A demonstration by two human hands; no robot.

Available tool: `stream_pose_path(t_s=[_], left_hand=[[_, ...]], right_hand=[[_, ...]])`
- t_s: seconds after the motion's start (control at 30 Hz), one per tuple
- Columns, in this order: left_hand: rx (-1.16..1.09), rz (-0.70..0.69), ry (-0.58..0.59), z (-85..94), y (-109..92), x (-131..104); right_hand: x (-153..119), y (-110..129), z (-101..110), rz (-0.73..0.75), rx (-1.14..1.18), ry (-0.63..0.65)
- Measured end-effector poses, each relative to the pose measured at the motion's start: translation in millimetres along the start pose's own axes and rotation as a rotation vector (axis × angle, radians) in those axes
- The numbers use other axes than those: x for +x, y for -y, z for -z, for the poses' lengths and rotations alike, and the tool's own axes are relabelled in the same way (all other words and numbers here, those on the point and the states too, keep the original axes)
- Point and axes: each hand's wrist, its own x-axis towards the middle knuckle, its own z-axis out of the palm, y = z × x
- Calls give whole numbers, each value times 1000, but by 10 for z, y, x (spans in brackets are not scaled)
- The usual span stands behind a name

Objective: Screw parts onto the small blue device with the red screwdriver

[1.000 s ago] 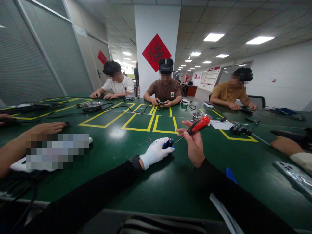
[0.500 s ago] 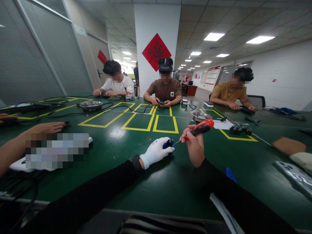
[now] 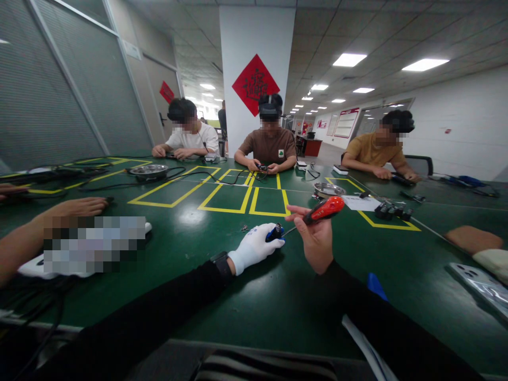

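Note:
My left hand (image 3: 252, 250), in a white glove, is closed around a small black and blue part (image 3: 275, 233) with a round metal piece on top. It rests on the green tabletop, and the glove hides much of it. In my bare right hand (image 3: 318, 247) is a screwdriver (image 3: 326, 209) with a red and black handle, held between thumb and fingers while some fingers stretch out to the left. The thin shaft slants down to the left towards the black and blue part; whether its tip touches cannot be made out. Tiny metal pieces (image 3: 244, 228) lie just beyond the glove.
Metal bowls (image 3: 148, 171) stand further back. On the right are several black parts (image 3: 392, 211), a paper sheet (image 3: 360, 203), a phone (image 3: 478, 288) and a blue object (image 3: 376, 286). A co-worker's hand (image 3: 87, 205) lies at left; three people sit opposite. Cables cross the left side.
Some right-hand fingers have opened and stretched to the left around the screwdriver. Its handle has shifted slightly left and down. The left hand and the black and blue part look still.

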Motion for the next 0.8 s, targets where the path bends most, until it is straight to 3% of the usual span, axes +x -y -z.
stream_pose_path(t_s=[0.33, 0.8], left_hand=[[-2, 21, 2, 25, -39, -2], [15, 9, -13, 2, -12, -6]], right_hand=[[-6, -123, 29, 21, 86, -21], [-20, -95, -7, 23, 86, -7]])
